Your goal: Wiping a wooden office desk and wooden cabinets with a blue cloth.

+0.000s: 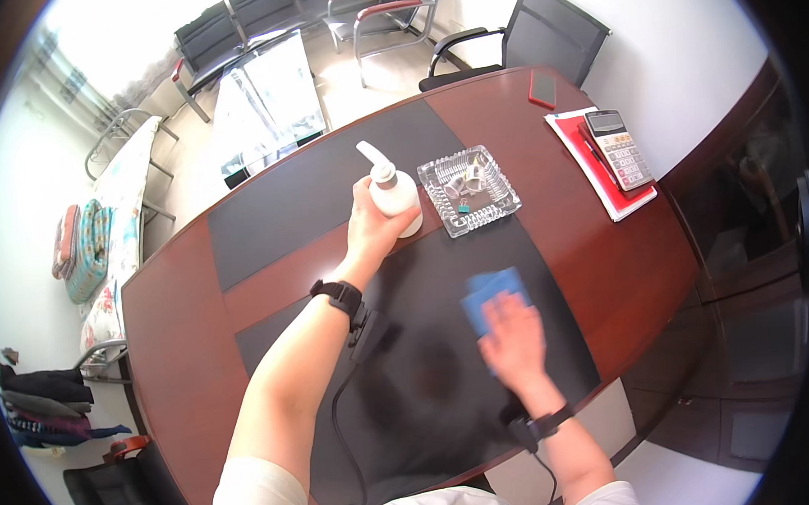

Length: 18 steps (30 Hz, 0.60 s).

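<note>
My left hand [376, 220] is closed around a white pump bottle [402, 193], which stands on the reddish-brown desk [178, 330] near its middle. My right hand [514, 339], slightly blurred, lies flat over a folded blue cloth [491, 291] on the black inlaid panel [425, 414] nearer to me. The palm and fingers cover part of the cloth. Just right of the bottle sits a square clear glass ashtray [469, 191] with small clear items and a teal binder clip [463, 208] in it. Both wrists wear black straps with cables.
On the desk's right side, a calculator [620, 149] and a pen lie on a red folder and papers [609, 199], with a red-edged phone [542, 89] beyond them. A black mesh chair [550, 33] stands past the far edge. A dark cabinet [753, 332] adjoins the right.
</note>
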{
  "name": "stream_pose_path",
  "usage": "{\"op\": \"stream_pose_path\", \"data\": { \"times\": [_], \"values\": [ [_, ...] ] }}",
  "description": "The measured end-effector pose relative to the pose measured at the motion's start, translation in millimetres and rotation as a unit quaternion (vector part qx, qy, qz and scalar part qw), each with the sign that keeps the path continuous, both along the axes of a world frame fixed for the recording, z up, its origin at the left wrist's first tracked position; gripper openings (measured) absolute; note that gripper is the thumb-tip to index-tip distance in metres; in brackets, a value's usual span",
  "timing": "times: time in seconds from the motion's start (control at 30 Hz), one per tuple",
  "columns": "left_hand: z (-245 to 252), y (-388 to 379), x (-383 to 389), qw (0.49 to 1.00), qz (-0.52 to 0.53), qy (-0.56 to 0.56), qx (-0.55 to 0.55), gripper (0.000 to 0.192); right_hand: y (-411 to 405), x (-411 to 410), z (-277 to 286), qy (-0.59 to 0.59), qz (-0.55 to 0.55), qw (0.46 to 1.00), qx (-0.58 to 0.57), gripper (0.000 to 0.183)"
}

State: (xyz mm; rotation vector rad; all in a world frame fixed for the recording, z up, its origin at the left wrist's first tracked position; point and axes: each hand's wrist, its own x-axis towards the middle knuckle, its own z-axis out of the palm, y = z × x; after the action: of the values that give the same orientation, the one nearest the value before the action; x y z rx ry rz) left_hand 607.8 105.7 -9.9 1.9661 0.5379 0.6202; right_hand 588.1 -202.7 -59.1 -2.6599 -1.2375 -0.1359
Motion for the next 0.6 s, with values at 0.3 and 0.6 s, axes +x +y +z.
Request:
{"op": "stream_pose_path", "data": {
  "times": [0.3,0.6],
  "values": [
    [-6,18,-40,0.994,-0.009,0.094,0.048,0.097,27,28,-29,-0.053,-0.173,0.984,0.009,0.06],
    [-23,137,-349,0.934,0.125,0.235,0.236,0.08,147,-243,-18,0.068,0.258,0.963,0.036,0.062]
  ]
}}
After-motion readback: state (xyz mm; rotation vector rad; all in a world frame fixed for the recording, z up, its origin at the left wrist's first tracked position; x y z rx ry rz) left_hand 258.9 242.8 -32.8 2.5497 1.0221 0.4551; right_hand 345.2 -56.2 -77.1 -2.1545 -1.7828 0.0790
